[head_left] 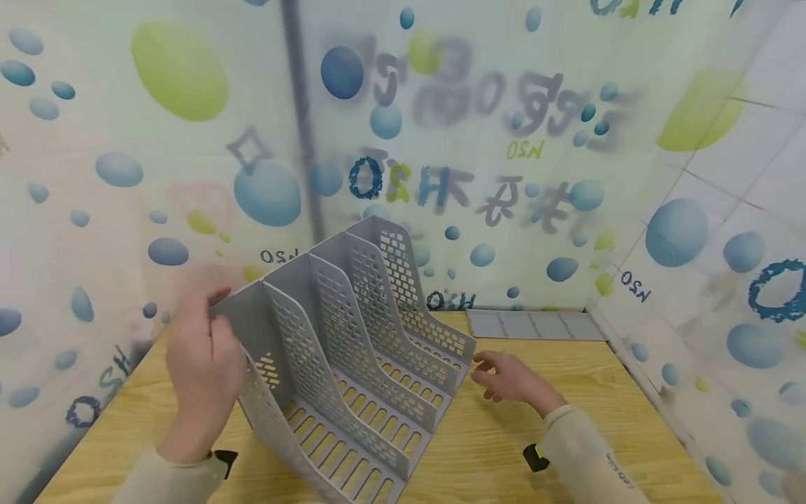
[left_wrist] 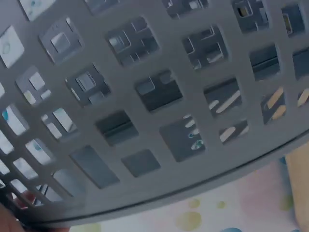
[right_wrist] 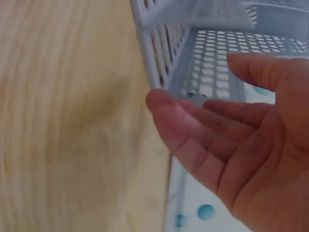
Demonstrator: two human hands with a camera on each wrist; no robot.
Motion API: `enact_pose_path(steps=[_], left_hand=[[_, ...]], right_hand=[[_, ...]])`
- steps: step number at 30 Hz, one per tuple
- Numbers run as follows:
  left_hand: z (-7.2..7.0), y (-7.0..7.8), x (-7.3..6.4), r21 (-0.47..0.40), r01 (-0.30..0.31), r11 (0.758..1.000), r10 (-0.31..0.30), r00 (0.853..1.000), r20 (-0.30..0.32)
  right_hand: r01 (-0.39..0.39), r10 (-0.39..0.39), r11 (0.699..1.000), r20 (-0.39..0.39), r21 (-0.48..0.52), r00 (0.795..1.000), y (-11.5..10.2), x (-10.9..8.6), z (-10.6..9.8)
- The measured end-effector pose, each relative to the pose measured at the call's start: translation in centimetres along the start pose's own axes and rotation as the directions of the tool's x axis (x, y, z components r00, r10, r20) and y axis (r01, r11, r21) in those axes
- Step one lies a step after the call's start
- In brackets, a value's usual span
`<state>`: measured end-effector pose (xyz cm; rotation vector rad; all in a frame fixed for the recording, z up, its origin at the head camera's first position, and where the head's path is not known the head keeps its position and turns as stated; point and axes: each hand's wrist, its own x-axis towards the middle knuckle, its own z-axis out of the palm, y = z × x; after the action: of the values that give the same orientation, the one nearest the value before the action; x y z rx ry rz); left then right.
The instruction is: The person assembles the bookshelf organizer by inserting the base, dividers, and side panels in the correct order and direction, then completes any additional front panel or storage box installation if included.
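Observation:
A grey file rack (head_left: 302,343) with several upright perforated dividers and a slotted base is tilted over the table. My left hand (head_left: 208,357) grips its upper left corner, thumb on the near side. In the left wrist view, the rack's perforated side panel (left_wrist: 222,162) fills most of the picture, with a bit of the hand at the lower left. My right hand (head_left: 510,378) is by the rack's right front corner, palm towards it. Its fingers are loosely bent and grip nothing; in the right wrist view the fingertips (right_wrist: 161,104) overlap the lower edge of the rack.
A flat grey strip (head_left: 535,325) marked off in sections lies along the table's back edge. The wooden table (head_left: 567,371) runs up to a curtain (head_left: 403,140) printed with blue and green dots, which encloses the back and both sides.

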<state>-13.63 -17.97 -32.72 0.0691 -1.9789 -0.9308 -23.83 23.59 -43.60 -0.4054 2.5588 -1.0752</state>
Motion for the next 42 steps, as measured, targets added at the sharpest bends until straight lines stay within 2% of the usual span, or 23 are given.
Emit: enact_pose_path(steps=[3,5,7,9,11,13,16,17,18,19,21,23,25,28,34,38,42], left_hand=[[-0.2,0.8,-1.4,0.051,-0.099,0.994,0.099,0.995,0.007],[-0.6,0.9,-1.8,0.040,-0.173,0.984,0.172,0.985,0.033],[-1.1,0.5,-1.7,-0.031,-0.247,0.969,0.248,0.966,0.066],[-1.5,-0.2,-1.2,-0.163,-0.295,0.941,0.316,0.942,0.117],[-1.6,-1.1,-0.3,-0.311,-0.324,0.893,0.390,0.904,0.177],[-1.5,-1.9,0.5,-0.441,-0.325,0.836,0.459,0.856,0.240],[-0.9,-2.4,1.1,-0.575,-0.293,0.763,0.536,0.785,0.311],[-0.7,-2.4,1.1,-0.605,-0.279,0.745,0.551,0.769,0.324],[-0.5,-2.4,1.0,-0.628,-0.268,0.730,0.561,0.761,0.327],[-0.3,-2.2,0.8,-0.642,-0.253,0.724,0.560,0.759,0.331],[-0.1,-1.9,0.6,-0.652,-0.239,0.720,0.549,0.770,0.324],[0.0,-1.7,0.4,-0.639,-0.247,0.728,0.537,0.786,0.307],[0.0,-1.6,0.4,-0.624,-0.253,0.739,0.526,0.795,0.301],[0.1,-1.5,0.4,-0.616,-0.261,0.743,0.523,0.801,0.292],[0.5,-1.5,0.4,-0.635,-0.253,0.730,0.525,0.802,0.284],[0.6,-1.6,0.5,-0.638,-0.256,0.726,0.529,0.801,0.280],[0.7,-1.7,0.7,-0.629,-0.266,0.731,0.528,0.804,0.273]], right_hand=[[0.037,-0.039,0.997,0.034,0.064,0.999,0.3,0.5,0.6],[0.064,-0.067,0.995,0.045,0.070,0.997,0.4,1.0,1.0],[0.099,-0.100,0.994,0.045,0.038,0.994,0.6,1.4,1.2],[0.124,-0.124,0.992,0.037,-0.002,0.992,0.9,2.0,1.3],[0.144,-0.143,0.989,0.024,-0.022,0.989,1.4,2.5,1.3],[0.130,-0.130,0.991,-0.010,-0.033,0.991,2.1,3.0,1.1],[0.083,-0.095,0.992,-0.126,-0.097,0.987,3.1,3.6,0.4],[0.055,-0.077,0.990,-0.172,-0.128,0.982,3.5,3.7,0.1],[0.024,-0.059,0.986,-0.214,-0.162,0.975,3.8,3.8,-0.3],[-0.006,-0.043,0.981,-0.245,-0.195,0.969,4.1,3.8,-0.7],[-0.065,-0.006,0.968,-0.283,-0.241,0.959,4.7,4.0,-1.5],[-0.106,0.027,0.958,-0.282,-0.266,0.959,5.2,4.0,-2.1],[-0.126,0.049,0.949,-0.260,-0.287,0.964,5.9,4.1,-2.7],[-0.129,0.054,0.937,-0.230,-0.325,0.972,6.9,4.1,-3.2],[-0.124,0.058,0.913,-0.177,-0.389,0.983,8.0,3.7,-3.4],[-0.120,0.035,0.892,-0.197,-0.435,0.980,8.0,2.8,-3.5],[-0.077,-0.044,0.866,-0.228,-0.494,0.973,7.8,1.2,-3.1]])
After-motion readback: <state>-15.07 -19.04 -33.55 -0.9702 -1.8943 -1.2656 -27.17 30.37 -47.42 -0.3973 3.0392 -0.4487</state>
